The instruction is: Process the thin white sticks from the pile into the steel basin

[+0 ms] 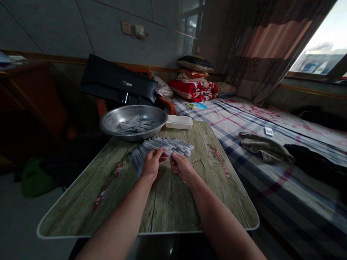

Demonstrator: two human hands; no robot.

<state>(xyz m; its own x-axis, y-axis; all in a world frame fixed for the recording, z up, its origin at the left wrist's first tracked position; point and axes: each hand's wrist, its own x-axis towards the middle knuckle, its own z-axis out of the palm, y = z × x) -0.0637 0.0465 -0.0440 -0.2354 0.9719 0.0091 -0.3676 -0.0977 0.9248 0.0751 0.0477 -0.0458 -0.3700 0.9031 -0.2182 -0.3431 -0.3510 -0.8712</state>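
Observation:
Slim, pale grey pen-like sticks with dark ends lie in a fanned pile (177,144) across the table (176,206). My left hand (153,162) is at the pile's near edge, thumb and fingers pinched together. Close beside it my right hand (182,165) is closed, its thumb pressed against the curled fingers. The fingertips of both hands almost meet in front of the sticks. What each pinch holds is too small to make out. More such sticks lie loose in a wide steel basin (116,132) behind the pile.
A shallow cream plastic tray (179,125) stands by the basin at the table's far edge. To the right is a bed with a plaid sheet (220,118), a crumpled grey cloth (263,147) and folded red bedding (192,88). A black monitor (118,81) leans behind the basin.

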